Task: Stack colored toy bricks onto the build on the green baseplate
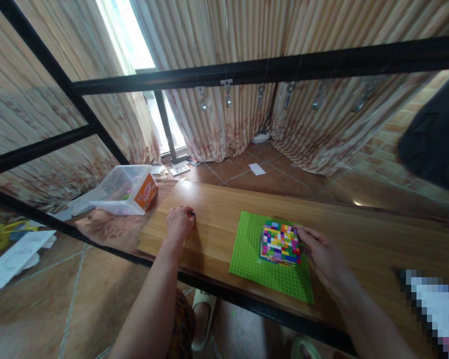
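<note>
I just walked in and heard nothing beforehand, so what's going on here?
Someone is working with small toy bricks at a wooden table. Their right hand is at the right side of a multicoloured brick block, which sits on a green baseplate. Their left hand, off to the left, pinches something small, too tiny to make out. Beyond the table's left end is a clear bin.

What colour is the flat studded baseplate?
The flat studded plastic baseplate is green, clearest in head view.
</note>
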`<state>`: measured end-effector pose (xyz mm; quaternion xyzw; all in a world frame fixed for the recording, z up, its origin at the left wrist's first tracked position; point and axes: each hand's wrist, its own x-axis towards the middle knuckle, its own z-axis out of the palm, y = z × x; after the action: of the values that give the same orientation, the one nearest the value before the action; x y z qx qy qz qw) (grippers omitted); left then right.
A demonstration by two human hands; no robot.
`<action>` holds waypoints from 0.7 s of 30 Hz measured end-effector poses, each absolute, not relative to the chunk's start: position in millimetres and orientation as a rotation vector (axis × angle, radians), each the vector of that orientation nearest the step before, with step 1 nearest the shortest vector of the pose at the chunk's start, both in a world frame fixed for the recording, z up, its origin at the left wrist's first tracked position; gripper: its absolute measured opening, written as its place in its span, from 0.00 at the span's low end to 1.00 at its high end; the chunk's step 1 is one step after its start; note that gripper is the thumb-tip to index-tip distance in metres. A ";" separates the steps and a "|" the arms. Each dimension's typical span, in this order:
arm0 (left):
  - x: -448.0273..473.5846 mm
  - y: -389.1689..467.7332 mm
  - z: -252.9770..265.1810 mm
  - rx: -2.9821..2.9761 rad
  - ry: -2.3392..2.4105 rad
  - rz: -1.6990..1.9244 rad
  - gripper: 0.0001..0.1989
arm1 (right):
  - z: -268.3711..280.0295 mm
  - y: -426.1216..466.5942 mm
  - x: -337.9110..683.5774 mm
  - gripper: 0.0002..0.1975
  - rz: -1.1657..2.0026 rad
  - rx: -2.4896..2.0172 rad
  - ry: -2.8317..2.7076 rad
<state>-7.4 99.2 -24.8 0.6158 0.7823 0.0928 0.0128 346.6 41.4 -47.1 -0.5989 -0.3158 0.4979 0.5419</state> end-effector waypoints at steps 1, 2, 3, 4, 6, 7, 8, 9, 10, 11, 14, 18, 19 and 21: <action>-5.8 99.5 -25.2 1.929 2.431 0.283 0.16 | -46.8 41.6 346.7 0.15 1.184 -1.425 -0.751; -4.3 99.7 -25.3 1.941 2.423 0.280 0.16 | -46.6 41.7 346.9 0.15 1.184 -1.427 -0.754; -2.9 99.8 -25.4 1.953 2.414 0.276 0.16 | -46.4 41.8 347.1 0.15 1.184 -1.429 -0.756; -1.6 99.9 -25.3 1.966 2.405 0.271 0.16 | -46.3 41.9 347.4 0.16 1.183 -1.431 -0.757; 0.9 100.1 -24.7 1.981 2.396 0.248 0.15 | -46.1 42.1 347.7 0.16 1.188 -1.428 -0.758; 2.3 100.2 -24.3 1.982 2.396 0.233 0.15 | -46.1 42.3 347.8 0.16 1.194 -1.426 -0.756; 3.8 100.3 -23.8 1.983 2.398 0.217 0.16 | -46.1 42.6 347.8 0.17 1.197 -1.426 -0.752; 5.5 100.4 -23.2 1.985 2.398 0.204 0.16 | -46.2 42.8 347.7 0.17 1.199 -1.427 -0.748; 7.3 100.4 -22.6 1.989 2.400 0.193 0.16 | -46.4 43.1 347.6 0.17 1.199 -1.428 -0.747; 9.2 100.4 -21.9 1.993 2.400 0.187 0.16 | -46.8 43.3 347.5 0.17 1.197 -1.429 -0.746; 15.5 100.8 -20.3 2.011 2.388 0.216 0.15 | -48.9 44.2 347.6 0.16 1.186 -1.412 -0.758; 27.8 102.7 -18.8 2.066 2.244 0.490 0.12 | -51.4 46.1 348.5 0.18 1.088 -1.397 -0.779; 32.8 103.1 -18.4 2.058 2.158 0.602 0.11 | -51.0 46.5 348.5 0.18 1.032 -1.408 -0.792; 46.8 102.8 -17.8 1.989 1.921 0.832 0.09 | -48.3 47.1 347.3 0.17 0.894 -1.438 -0.865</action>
<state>46.8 102.8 -17.8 0.6834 0.6598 0.2857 0.1267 347.3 47.1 -48.3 -0.6154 -0.3704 0.3826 0.5811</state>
